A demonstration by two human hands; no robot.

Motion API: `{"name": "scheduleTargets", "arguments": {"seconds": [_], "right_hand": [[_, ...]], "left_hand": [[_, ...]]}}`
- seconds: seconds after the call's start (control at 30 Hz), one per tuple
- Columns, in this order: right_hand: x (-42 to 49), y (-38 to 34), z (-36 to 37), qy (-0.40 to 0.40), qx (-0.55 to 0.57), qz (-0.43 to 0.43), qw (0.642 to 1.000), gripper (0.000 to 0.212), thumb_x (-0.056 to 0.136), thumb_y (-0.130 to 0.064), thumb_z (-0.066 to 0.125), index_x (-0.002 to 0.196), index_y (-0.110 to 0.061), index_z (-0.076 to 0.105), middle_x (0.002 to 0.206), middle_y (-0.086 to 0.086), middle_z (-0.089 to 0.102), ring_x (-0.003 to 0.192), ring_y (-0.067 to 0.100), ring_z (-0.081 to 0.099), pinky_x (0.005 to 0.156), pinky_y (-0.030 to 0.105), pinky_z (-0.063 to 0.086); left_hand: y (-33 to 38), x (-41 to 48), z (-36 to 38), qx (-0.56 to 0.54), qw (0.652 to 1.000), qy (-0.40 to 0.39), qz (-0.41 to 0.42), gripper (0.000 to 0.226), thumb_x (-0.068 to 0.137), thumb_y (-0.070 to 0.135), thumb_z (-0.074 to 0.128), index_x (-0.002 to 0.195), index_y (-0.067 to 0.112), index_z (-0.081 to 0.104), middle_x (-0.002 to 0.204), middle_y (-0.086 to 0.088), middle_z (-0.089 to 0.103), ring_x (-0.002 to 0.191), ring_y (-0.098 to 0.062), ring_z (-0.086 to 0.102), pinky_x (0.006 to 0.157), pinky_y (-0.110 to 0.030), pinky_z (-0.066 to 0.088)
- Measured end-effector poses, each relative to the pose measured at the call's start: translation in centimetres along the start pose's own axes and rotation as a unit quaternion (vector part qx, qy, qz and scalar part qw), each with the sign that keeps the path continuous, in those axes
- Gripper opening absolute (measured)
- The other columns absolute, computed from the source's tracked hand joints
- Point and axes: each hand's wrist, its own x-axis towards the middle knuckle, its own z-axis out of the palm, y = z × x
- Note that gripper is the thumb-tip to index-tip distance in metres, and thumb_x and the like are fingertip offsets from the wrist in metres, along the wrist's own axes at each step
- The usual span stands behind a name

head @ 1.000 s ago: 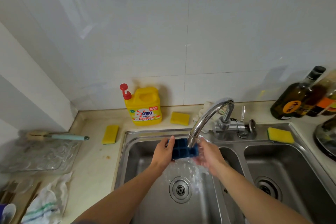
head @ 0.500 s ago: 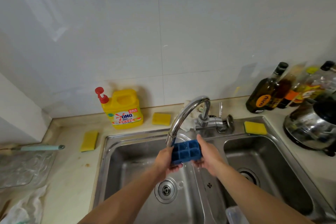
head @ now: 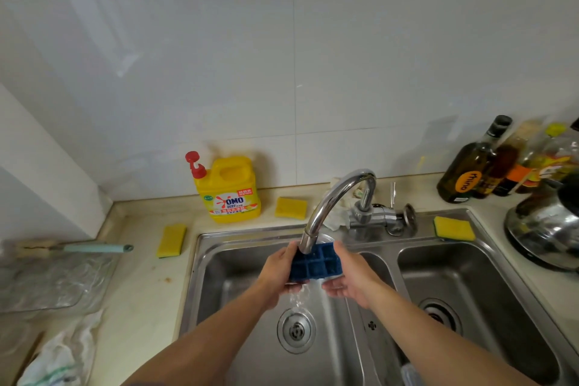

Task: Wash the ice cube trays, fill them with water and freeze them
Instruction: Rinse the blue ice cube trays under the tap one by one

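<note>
A small dark blue ice cube tray (head: 316,265) is held under the spout of the chrome faucet (head: 335,197), over the left basin of the steel sink (head: 238,279). My left hand (head: 279,273) grips the tray's left end. My right hand (head: 351,276) holds its right end, fingers under it. Water spills off the tray's front edge and falls toward the drain (head: 296,329).
A yellow detergent jug (head: 230,189) and yellow sponges (head: 290,207) (head: 171,240) (head: 454,228) lie around the sink. Dark bottles (head: 470,166) and a steel kettle (head: 545,226) stand at the right. A clear tray (head: 53,279), brush (head: 78,248) and cloth (head: 59,357) sit left.
The tray has gone back under the spout after being lifted off to the side, and water runs off it again. Both hands keep their hold on its ends.
</note>
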Motion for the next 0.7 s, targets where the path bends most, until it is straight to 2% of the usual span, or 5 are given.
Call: {"name": "scheduleTargets", "arguments": {"seconds": [0.3,0.37,0.47,0.63,0.7], "right_hand": [[0.0,1.1,2.4,-0.041,0.015,0.048,0.998,0.053,0.108,-0.054,0.035,0.126,-0.009,0.056,0.110,0.028,0.067,0.084,0.038,0.070,0.063,0.036,0.058],[0.2,1.1,2.7,-0.045,0.016,0.046,0.998,0.051,0.109,-0.053,0.034,0.124,-0.010,0.057,0.109,0.027,0.068,0.081,0.036,0.070,0.065,0.037,0.058],[0.7,1.1,2.8,-0.040,0.021,0.037,0.998,0.047,0.108,-0.052,0.036,0.119,-0.013,0.060,0.106,0.025,0.070,0.084,0.036,0.070,0.076,0.042,0.060],[1.3,1.4,2.2,-0.016,0.076,0.052,0.996,0.047,0.107,-0.052,0.040,0.117,-0.012,0.064,0.105,0.023,0.072,0.090,0.034,0.069,0.068,0.037,0.059],[1.2,1.7,2.0,-0.003,0.103,0.057,0.993,0.046,0.107,-0.050,0.042,0.116,-0.011,0.064,0.107,0.023,0.071,0.097,0.036,0.069,0.072,0.040,0.060]], "left_hand": [[-0.4,-0.7,-2.9,0.053,0.998,0.035,0.017,0.052,0.101,0.061,0.043,0.109,0.016,0.069,0.084,-0.011,0.075,0.057,-0.019,0.064,0.047,-0.026,0.044],[0.0,-0.6,-3.3,0.071,0.996,0.039,0.030,0.051,0.101,0.060,0.044,0.108,0.016,0.070,0.084,-0.012,0.076,0.058,-0.020,0.065,0.047,-0.026,0.045],[0.3,-0.6,-3.6,0.089,0.995,0.024,0.032,0.046,0.102,0.057,0.045,0.108,0.019,0.071,0.090,-0.011,0.077,0.065,-0.020,0.070,0.053,-0.026,0.051],[0.0,-0.3,-3.0,0.099,0.995,-0.022,-0.002,0.042,0.106,0.050,0.041,0.113,0.019,0.069,0.105,-0.015,0.074,0.087,-0.026,0.072,0.072,-0.033,0.060],[-0.3,-0.4,-2.3,0.087,0.996,-0.027,-0.021,0.046,0.107,0.050,0.037,0.115,0.018,0.069,0.108,-0.016,0.074,0.095,-0.029,0.071,0.074,-0.034,0.059]]}}
